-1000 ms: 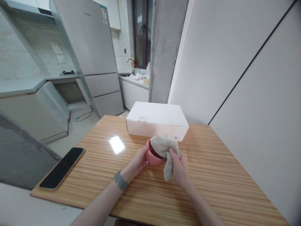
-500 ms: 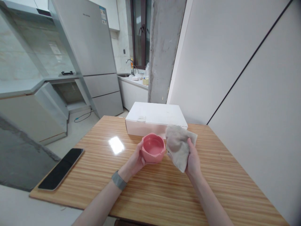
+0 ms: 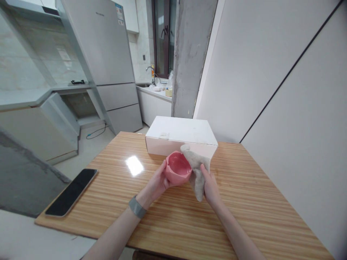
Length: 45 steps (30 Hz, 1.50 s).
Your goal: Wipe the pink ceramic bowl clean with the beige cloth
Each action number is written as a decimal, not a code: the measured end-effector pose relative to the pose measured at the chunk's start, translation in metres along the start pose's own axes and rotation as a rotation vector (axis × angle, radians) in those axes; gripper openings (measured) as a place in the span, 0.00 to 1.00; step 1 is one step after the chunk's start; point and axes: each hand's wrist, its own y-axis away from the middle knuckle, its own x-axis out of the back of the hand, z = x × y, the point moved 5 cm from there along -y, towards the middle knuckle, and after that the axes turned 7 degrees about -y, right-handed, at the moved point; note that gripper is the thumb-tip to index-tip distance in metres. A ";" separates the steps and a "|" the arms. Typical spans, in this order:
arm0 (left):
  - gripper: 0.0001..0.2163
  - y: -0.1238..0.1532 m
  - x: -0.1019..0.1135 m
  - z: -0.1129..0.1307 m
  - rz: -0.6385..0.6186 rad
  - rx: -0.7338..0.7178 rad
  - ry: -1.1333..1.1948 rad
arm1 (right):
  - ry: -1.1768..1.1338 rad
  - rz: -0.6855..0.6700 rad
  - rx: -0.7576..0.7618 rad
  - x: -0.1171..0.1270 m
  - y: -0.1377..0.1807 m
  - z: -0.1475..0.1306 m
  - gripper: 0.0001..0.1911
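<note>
A pink bowl (image 3: 177, 175) with a wavy, petal-like rim is held above the table by my left hand (image 3: 158, 182), whose fingers wrap its left side and underside. The bowl leans a little to the right, and its inside faces up toward me. My right hand (image 3: 211, 186) is closed on a light grey cloth (image 3: 199, 168), thumb on top. The cloth lies against the bowl's right rim and covers part of it. Most of the right fingers are hidden behind the cloth. A grey band (image 3: 137, 207) circles my left wrist.
Behind the bowl, a white box (image 3: 181, 131) rests on the wood-grain table (image 3: 108, 191). A dark-screened phone (image 3: 72, 192) lies near the table's left edge. Beyond stand a silver fridge (image 3: 108, 54) and a sink counter (image 3: 154, 104). A white wall (image 3: 292, 90) borders the right side.
My right hand has moved left with the cloth, which now touches the bowl's right rim instead of hanging beside it. The bowl has tilted slightly to the right.
</note>
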 end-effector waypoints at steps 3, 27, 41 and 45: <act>0.23 0.001 0.001 0.001 0.017 -0.005 0.003 | 0.006 -0.003 -0.007 0.000 0.000 0.001 0.25; 0.20 0.007 -0.005 0.008 -0.025 -0.201 -0.009 | -0.032 0.028 0.026 -0.001 0.002 0.003 0.25; 0.32 0.010 -0.011 -0.001 -0.176 0.174 0.116 | 0.031 0.041 -0.008 0.003 0.002 0.000 0.23; 0.28 0.008 -0.013 -0.001 -0.151 0.124 0.045 | 0.022 0.071 0.022 0.007 0.000 0.000 0.23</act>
